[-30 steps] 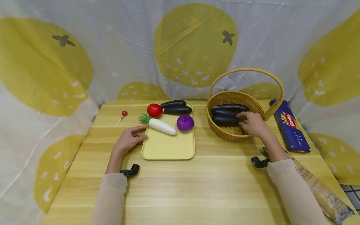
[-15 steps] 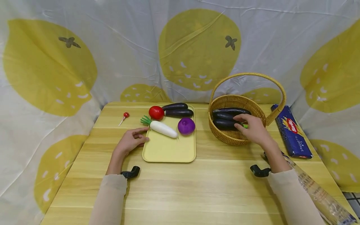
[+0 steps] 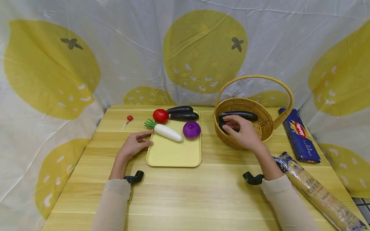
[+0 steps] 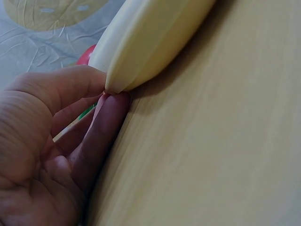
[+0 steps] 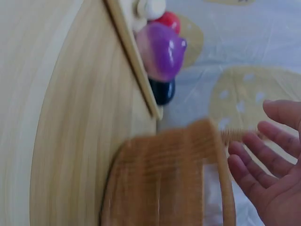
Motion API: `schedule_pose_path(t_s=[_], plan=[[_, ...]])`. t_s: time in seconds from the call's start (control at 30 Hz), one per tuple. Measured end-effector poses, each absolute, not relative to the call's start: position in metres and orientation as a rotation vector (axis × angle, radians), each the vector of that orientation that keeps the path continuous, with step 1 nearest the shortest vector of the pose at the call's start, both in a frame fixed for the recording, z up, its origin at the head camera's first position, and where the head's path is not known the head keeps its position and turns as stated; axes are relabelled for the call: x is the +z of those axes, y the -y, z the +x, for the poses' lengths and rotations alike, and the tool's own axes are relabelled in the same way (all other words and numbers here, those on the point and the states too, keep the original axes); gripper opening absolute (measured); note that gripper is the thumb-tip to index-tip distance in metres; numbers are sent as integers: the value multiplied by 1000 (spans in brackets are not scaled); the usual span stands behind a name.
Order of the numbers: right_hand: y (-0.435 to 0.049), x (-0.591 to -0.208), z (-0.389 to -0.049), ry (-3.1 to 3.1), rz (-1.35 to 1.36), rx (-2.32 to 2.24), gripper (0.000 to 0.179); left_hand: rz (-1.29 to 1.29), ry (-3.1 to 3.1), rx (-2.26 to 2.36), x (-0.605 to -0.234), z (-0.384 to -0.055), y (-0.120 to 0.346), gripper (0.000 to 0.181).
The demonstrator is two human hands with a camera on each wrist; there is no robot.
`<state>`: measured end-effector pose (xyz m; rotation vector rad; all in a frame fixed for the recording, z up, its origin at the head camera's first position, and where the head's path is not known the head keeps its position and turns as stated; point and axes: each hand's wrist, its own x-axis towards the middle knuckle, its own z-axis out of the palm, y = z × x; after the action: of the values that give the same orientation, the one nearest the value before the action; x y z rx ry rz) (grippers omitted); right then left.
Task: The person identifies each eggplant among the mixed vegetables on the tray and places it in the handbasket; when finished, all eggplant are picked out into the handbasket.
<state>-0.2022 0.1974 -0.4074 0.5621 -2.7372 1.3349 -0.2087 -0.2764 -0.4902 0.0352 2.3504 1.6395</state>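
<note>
My left hand point(image 3: 134, 145) pinches the left edge of a pale yellow tray point(image 3: 173, 157); in the left wrist view, fingertips point(image 4: 117, 101) meet at its rim. On the tray lie a white radish point(image 3: 168, 132) with green leaves, a red tomato point(image 3: 160, 115), a purple onion point(image 3: 191, 130) and two eggplants point(image 3: 183, 115). My right hand point(image 3: 242, 131) reaches over the front of a wicker basket point(image 3: 229, 141), above dark eggplants point(image 3: 242, 115) that it partly hides. In the right wrist view its fingers point(image 5: 273, 150) are spread loosely with nothing between them, beside the blurred basket.
The basket's tall handle point(image 3: 254, 76) arches above it. A blue spaghetti box point(image 3: 299, 134) lies to the right, with a long clear pasta bag point(image 3: 318, 189) nearer the front. A red lollipop point(image 3: 127, 121) rests left of the tray. A lemon-print curtain hangs behind the wooden table.
My right hand has moved left over the basket, covering more of the eggplants and uncovering the pasta bag's end. The left hand stays at the tray's edge. The head view has tilted slightly.
</note>
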Motion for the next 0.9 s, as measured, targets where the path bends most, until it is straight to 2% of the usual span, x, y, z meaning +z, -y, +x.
schedule_pose_path(t_s=[0.37, 0.9], plan=[[-142, -411, -218, 2756, 595, 1477, 43, 7, -2332, 1669, -490, -209, 276, 59], [-88, -433, -267, 2816, 500, 1493, 43, -46, -2358, 1690, -491, -208, 272, 57]])
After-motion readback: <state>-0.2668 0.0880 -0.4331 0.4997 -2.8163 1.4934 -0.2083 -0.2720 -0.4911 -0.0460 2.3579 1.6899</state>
